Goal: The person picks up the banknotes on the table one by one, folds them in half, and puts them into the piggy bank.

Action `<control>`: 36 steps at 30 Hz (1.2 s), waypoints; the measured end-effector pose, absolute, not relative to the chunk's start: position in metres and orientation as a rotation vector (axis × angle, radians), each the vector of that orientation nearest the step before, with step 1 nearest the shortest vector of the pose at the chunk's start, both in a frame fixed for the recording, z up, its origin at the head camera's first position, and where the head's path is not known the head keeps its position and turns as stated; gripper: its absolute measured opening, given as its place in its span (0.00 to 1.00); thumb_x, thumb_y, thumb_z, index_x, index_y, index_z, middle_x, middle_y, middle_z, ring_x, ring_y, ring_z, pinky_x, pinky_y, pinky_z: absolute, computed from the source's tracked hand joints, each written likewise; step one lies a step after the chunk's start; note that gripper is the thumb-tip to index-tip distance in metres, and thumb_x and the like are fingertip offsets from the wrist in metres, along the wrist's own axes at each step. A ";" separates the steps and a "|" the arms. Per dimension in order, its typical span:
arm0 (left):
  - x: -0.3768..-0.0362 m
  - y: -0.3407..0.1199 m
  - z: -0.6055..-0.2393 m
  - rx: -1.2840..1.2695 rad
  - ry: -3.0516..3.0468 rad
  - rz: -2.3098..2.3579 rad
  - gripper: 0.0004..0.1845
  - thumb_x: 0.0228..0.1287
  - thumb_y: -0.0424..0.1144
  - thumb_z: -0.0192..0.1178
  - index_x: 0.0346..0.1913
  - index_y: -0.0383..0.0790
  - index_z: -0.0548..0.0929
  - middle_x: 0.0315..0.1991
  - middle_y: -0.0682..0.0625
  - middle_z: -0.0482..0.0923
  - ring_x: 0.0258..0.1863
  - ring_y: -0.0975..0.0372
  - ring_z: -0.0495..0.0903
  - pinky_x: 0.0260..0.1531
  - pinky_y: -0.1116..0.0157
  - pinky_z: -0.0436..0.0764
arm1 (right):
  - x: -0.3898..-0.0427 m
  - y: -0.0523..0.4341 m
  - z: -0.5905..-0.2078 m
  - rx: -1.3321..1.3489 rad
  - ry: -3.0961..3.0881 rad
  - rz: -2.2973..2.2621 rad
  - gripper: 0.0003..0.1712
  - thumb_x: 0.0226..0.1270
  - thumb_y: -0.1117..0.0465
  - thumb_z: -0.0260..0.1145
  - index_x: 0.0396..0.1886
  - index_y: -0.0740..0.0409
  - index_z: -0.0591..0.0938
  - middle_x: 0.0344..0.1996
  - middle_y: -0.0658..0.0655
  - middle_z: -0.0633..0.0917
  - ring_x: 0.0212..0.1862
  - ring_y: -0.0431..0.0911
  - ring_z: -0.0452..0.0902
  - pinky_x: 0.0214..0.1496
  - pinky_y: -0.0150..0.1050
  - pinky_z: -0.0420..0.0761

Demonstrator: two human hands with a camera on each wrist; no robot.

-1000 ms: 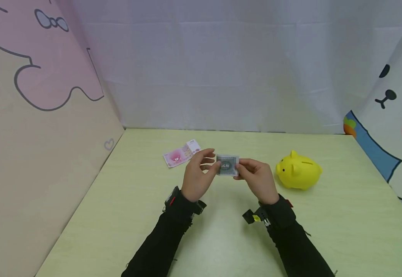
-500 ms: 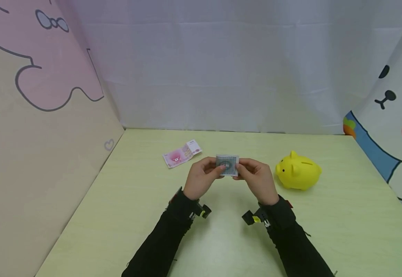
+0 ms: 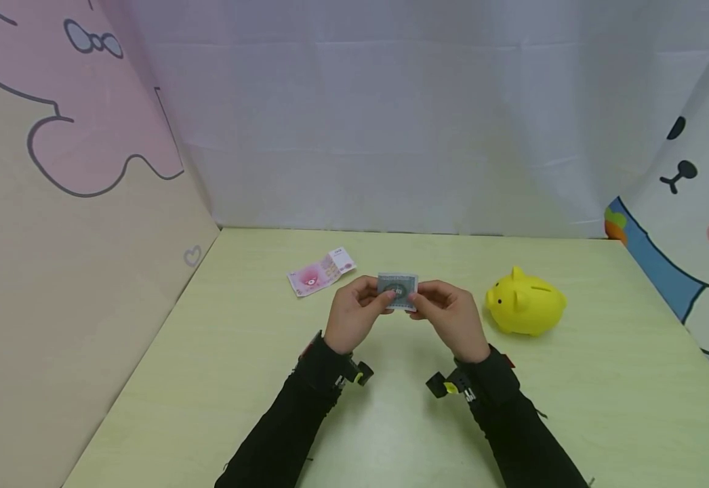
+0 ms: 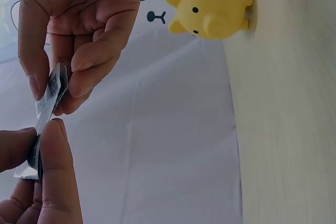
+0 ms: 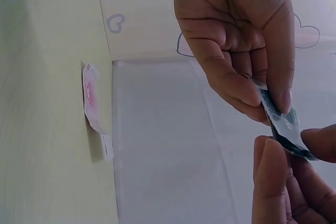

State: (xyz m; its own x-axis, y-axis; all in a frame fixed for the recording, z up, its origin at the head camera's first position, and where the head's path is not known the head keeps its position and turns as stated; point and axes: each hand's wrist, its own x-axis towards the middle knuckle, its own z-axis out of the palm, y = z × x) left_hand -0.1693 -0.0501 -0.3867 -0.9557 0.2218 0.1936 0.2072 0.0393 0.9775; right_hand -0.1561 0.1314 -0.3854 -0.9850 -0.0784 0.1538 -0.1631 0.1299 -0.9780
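A pink banknote [image 3: 320, 272] lies on the table [image 3: 208, 379] left of centre. At mid-frame the left hand [image 3: 354, 318] and the right hand [image 3: 449, 318] each pinch one side of a folded green banknote [image 3: 398, 290], lifted above the table. Right of them stands a yellow piggy bank [image 3: 525, 301].
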 end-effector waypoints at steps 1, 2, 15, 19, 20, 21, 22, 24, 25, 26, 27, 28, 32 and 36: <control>-0.169 -0.050 -0.387 0.463 2.257 2.124 0.10 0.67 0.31 0.61 0.47 0.28 0.80 0.41 0.33 0.82 0.36 0.54 0.85 0.40 0.65 0.86 | -0.156 0.131 -0.385 0.254 -2.310 2.013 0.13 0.68 0.67 0.64 0.49 0.71 0.82 0.46 0.71 0.84 0.32 0.37 0.84 0.39 0.32 0.85; -0.169 -0.050 -0.387 0.459 2.254 2.129 0.10 0.67 0.31 0.61 0.47 0.28 0.80 0.41 0.33 0.82 0.36 0.54 0.85 0.39 0.66 0.86 | -0.155 0.131 -0.385 0.258 -2.310 2.009 0.13 0.68 0.67 0.64 0.48 0.72 0.82 0.45 0.71 0.84 0.31 0.37 0.84 0.38 0.32 0.85; -0.168 -0.048 -0.386 0.421 2.242 2.153 0.09 0.66 0.29 0.62 0.45 0.27 0.80 0.41 0.33 0.82 0.35 0.52 0.86 0.37 0.66 0.86 | -0.156 0.129 -0.386 0.215 -2.311 1.996 0.11 0.68 0.67 0.64 0.44 0.72 0.82 0.40 0.68 0.85 0.29 0.38 0.83 0.36 0.32 0.85; -0.168 -0.048 -0.386 0.412 2.233 2.158 0.09 0.66 0.29 0.62 0.45 0.27 0.80 0.40 0.32 0.82 0.35 0.52 0.86 0.37 0.66 0.86 | -0.157 0.130 -0.387 0.206 -2.314 2.001 0.11 0.68 0.67 0.64 0.44 0.72 0.82 0.38 0.66 0.85 0.28 0.38 0.83 0.36 0.32 0.85; -0.168 -0.048 -0.386 0.413 2.230 2.160 0.09 0.66 0.29 0.62 0.45 0.27 0.80 0.40 0.32 0.82 0.35 0.51 0.86 0.37 0.66 0.86 | -0.157 0.130 -0.387 0.205 -2.314 2.002 0.11 0.68 0.67 0.64 0.44 0.72 0.82 0.38 0.66 0.85 0.28 0.38 0.83 0.36 0.32 0.85; -0.168 -0.048 -0.386 0.416 2.230 2.158 0.09 0.66 0.29 0.62 0.45 0.27 0.80 0.40 0.32 0.81 0.36 0.51 0.86 0.37 0.66 0.86 | -0.157 0.130 -0.387 0.203 -2.315 2.004 0.11 0.68 0.67 0.64 0.44 0.72 0.82 0.38 0.66 0.85 0.28 0.38 0.83 0.36 0.32 0.85; -0.168 -0.048 -0.386 0.422 2.232 2.153 0.09 0.66 0.29 0.62 0.45 0.26 0.80 0.40 0.32 0.81 0.36 0.50 0.86 0.37 0.65 0.86 | -0.157 0.130 -0.387 0.201 -2.315 2.006 0.11 0.68 0.66 0.64 0.44 0.72 0.82 0.38 0.67 0.85 0.28 0.38 0.83 0.36 0.32 0.85; -0.169 -0.049 -0.385 0.423 2.238 2.143 0.10 0.66 0.30 0.61 0.47 0.27 0.80 0.41 0.32 0.82 0.37 0.51 0.86 0.38 0.65 0.86 | -0.157 0.131 -0.387 0.203 -2.316 2.009 0.11 0.68 0.66 0.64 0.44 0.72 0.82 0.39 0.67 0.85 0.28 0.38 0.83 0.36 0.32 0.85; -0.169 -0.050 -0.385 0.426 2.241 2.143 0.11 0.67 0.31 0.61 0.48 0.27 0.80 0.42 0.32 0.82 0.38 0.51 0.86 0.38 0.65 0.86 | -0.157 0.131 -0.387 0.202 -2.315 2.013 0.11 0.68 0.66 0.64 0.44 0.72 0.82 0.39 0.68 0.85 0.28 0.39 0.83 0.36 0.32 0.85; -0.170 -0.051 -0.385 0.424 2.245 2.144 0.11 0.67 0.32 0.61 0.48 0.27 0.81 0.43 0.33 0.82 0.38 0.53 0.86 0.39 0.65 0.86 | -0.157 0.131 -0.387 0.202 -2.313 2.015 0.11 0.68 0.67 0.64 0.44 0.72 0.82 0.40 0.68 0.85 0.28 0.39 0.83 0.36 0.32 0.85; -0.170 -0.052 -0.385 0.424 2.249 2.149 0.12 0.68 0.32 0.60 0.49 0.26 0.81 0.44 0.33 0.82 0.37 0.56 0.86 0.40 0.65 0.86 | -0.157 0.132 -0.387 0.203 -2.311 2.016 0.11 0.68 0.67 0.64 0.44 0.73 0.82 0.40 0.68 0.85 0.28 0.39 0.83 0.36 0.32 0.85; -0.171 -0.053 -0.385 0.423 2.254 2.159 0.12 0.69 0.33 0.59 0.49 0.26 0.81 0.44 0.33 0.82 0.37 0.59 0.85 0.40 0.65 0.86 | -0.157 0.132 -0.387 0.204 -2.308 2.017 0.11 0.68 0.67 0.64 0.44 0.73 0.82 0.40 0.68 0.85 0.29 0.40 0.83 0.36 0.32 0.85; -0.174 -0.056 -0.385 0.409 2.239 2.219 0.13 0.72 0.33 0.56 0.49 0.25 0.81 0.42 0.31 0.80 0.34 0.66 0.83 0.40 0.66 0.86 | -0.157 0.134 -0.386 0.192 -2.291 2.032 0.11 0.68 0.67 0.64 0.44 0.73 0.81 0.38 0.64 0.85 0.28 0.40 0.83 0.35 0.32 0.85; -0.176 -0.057 -0.385 0.405 2.188 2.251 0.12 0.72 0.30 0.54 0.49 0.23 0.80 0.41 0.29 0.79 0.31 0.69 0.82 0.39 0.68 0.85 | -0.157 0.135 -0.385 0.179 -2.275 2.055 0.12 0.68 0.67 0.64 0.45 0.73 0.81 0.37 0.58 0.85 0.28 0.39 0.83 0.36 0.32 0.85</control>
State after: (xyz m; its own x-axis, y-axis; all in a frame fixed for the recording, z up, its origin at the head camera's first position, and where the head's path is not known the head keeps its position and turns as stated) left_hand -0.1760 -0.0574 -0.3849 -0.9670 0.1604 0.1981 0.1935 -0.0440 0.9801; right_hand -0.1570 0.1346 -0.3848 -0.9907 -0.0389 0.1300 -0.1333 0.0989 -0.9861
